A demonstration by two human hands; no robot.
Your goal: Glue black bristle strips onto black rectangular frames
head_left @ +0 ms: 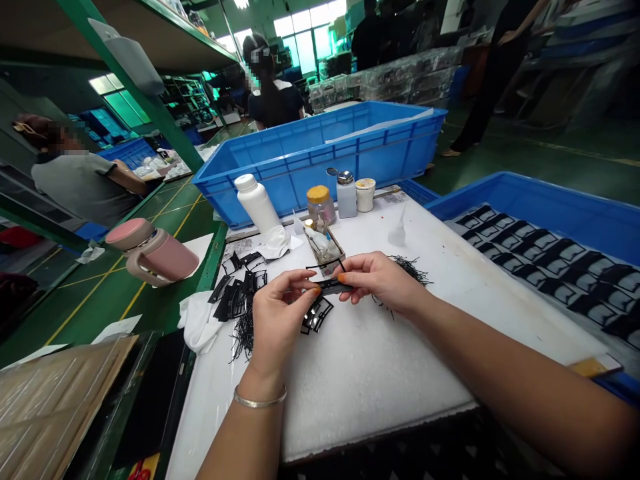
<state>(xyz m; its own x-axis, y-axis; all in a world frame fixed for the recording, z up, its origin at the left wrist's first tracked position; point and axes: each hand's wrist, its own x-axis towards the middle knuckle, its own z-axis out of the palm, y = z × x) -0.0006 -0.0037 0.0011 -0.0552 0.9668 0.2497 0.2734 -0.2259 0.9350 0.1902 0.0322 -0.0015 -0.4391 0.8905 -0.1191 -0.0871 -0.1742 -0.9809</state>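
Note:
Over the white work surface, my left hand (280, 313) is closed, its thumb and fingers pinching the left end of a small black plastic piece (329, 287). My right hand (377, 280) is closed at the piece's right end, and a thin black strip (342, 263) juts up from its fingertips. Whether the right fingers also grip the piece is hidden. Black frame-shaped parts (320, 313) lie just below the hands, with more black parts (233, 297) to the left. Piles of thin black strips (243, 333) rest beside the left wrist and behind the right hand.
Behind the hands stand a small tray (327, 257) of tools, a white bottle (257, 203), a yellow-lidded jar (320, 203) and a pump dispenser (346, 197). A blue crate (320, 157) borders the back; another bin (550, 207) holds rows of parts. A pink flask (160, 253) stands left.

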